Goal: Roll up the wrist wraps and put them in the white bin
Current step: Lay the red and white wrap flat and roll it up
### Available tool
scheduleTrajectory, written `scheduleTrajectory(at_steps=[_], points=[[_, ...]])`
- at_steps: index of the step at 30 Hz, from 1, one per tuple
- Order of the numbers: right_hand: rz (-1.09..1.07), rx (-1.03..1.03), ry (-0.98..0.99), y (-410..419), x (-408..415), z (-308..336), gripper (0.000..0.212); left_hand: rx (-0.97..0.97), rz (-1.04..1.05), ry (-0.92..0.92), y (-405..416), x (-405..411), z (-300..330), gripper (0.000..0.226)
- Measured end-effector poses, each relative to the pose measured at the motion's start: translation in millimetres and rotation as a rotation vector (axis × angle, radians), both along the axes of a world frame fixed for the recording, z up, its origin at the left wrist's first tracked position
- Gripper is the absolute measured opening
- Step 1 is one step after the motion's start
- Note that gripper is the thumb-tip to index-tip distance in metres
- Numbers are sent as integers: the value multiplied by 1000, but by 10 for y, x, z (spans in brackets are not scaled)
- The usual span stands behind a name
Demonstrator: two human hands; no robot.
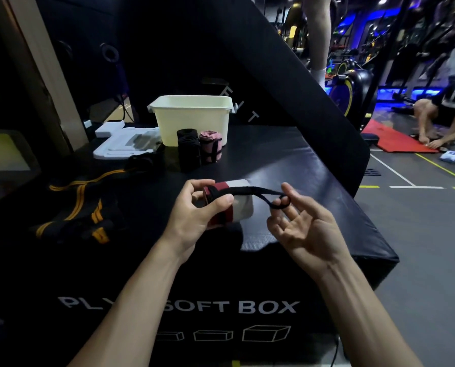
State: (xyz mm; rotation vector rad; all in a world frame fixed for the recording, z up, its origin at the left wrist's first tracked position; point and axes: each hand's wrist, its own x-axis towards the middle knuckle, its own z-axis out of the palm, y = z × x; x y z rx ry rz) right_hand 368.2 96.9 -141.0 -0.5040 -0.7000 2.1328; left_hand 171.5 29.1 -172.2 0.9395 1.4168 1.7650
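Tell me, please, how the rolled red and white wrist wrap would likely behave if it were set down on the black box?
The red and white wrist wrap is rolled into a cylinder, so on its side it may roll. Its black loop, hooked on a finger of the right hand, droops, so it looks floppy. Once the left hand lets go, the roll might loosen.

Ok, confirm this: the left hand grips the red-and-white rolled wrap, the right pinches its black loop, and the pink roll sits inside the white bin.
One error: the head view shows the pink roll standing on the black box in front of the white bin, not inside it. The left hand grips the red-and-white wrap; the right hand pinches the black loop.
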Motion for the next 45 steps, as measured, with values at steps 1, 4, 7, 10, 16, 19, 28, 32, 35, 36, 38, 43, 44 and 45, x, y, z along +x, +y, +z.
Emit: scheduleTrajectory(at_steps=[1, 4, 7, 10, 16, 19, 28, 32, 35, 36, 38, 43, 44, 45], points=[[4, -3, -35, -31, -39, -13, 23, 1, 11, -46, 10, 30, 12, 57], [-12, -28, -63, -102, -132, -39, 25, -6, 13, -215, 35, 119, 42, 58], [-34, -37, -50, -139, -178, -33, 15, -37, -65, -355, 60, 182, 34, 67], [-35, -27, -58, -148, -193, -46, 13, -58, -86, -464, 62, 259, 66, 63], [-75, 37, -137, -118, -188, -52, 15, -21, -182, -561, 16, 304, 121, 57], [-87, 116, -151, -99, -176, -68, 11, 1, -257, -533, -18, 259, 142, 58], [-107, 214, -218, -10, -107, -105, 12, 71, -357, -359, -108, 287, 205, 58], [-108, 291, -242, -23, -77, -88, 15, 105, -409, -344, -140, 292, 219, 53], [-93, 294, -237, -10, -56, -48, 12, 96, -452, -379, -135, 332, 226, 53], [-92, 288, -239, -7, -49, -36, 11, 88, -474, -378, -120, 339, 219, 51], [-103, 286, -260, -4, -52, -32, 9, 64, -528, -361, -104, 357, 214, 50], [-44, 353, -260, 11, -43, -54, 22, 3, -581, -441, -80, 322, 187, 60], [-12, 374, -260, 16, -45, -66, 27, -22, -569, -487, -76, 328, 191, 57], [2, 387, -262, 19, -54, -78, 29, -54, -554, -529, -71, 344, 201, 55]])
